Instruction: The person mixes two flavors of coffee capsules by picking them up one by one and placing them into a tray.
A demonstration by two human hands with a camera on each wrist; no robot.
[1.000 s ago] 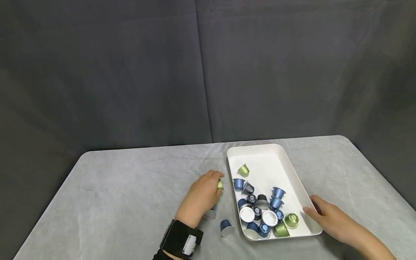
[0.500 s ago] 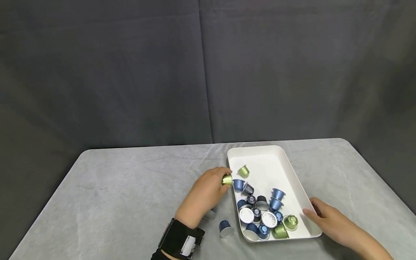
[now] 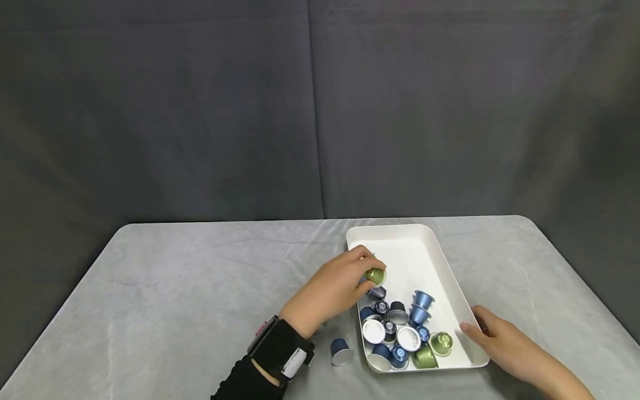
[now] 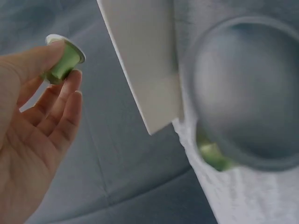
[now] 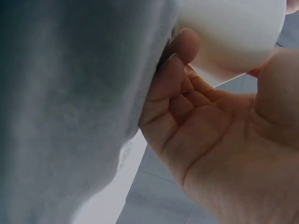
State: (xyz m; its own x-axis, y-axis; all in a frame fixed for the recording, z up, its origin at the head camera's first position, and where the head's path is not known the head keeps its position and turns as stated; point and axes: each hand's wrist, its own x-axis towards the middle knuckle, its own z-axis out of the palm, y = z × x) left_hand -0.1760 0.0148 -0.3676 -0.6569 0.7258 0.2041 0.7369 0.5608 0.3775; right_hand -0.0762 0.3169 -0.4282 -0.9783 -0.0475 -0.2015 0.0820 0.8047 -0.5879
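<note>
My left hand [image 3: 335, 286] pinches a green coffee capsule [image 3: 375, 276] between thumb and fingers, over the left side of a white tray [image 3: 407, 250]. The left wrist view shows the capsule [image 4: 65, 63] held by its body, its pale rim at the top. On the tray's right side, near its front corner, my right hand [image 3: 510, 341] grips the edge with the thumb over the rim. From the right wrist, curled fingers [image 5: 161, 86] show low against the tray wall [image 5: 229, 42]. In the tray lie several blue, dark and green capsules [image 3: 426, 356], mostly towards the front.
A blue capsule [image 3: 341, 351] lies on the grey tabletop [image 3: 200, 289] left of the tray. Another capsule [image 3: 319, 330] is mostly hidden behind my left wrist. Close to the left wrist camera looms a large blurred capsule [image 4: 243, 93], with a green capsule [image 4: 212, 154] behind it.
My left hand has carried the green capsule from the table left of the tray, rightward across the rim and over the inside. The right hand keeps its grip on the tray.
</note>
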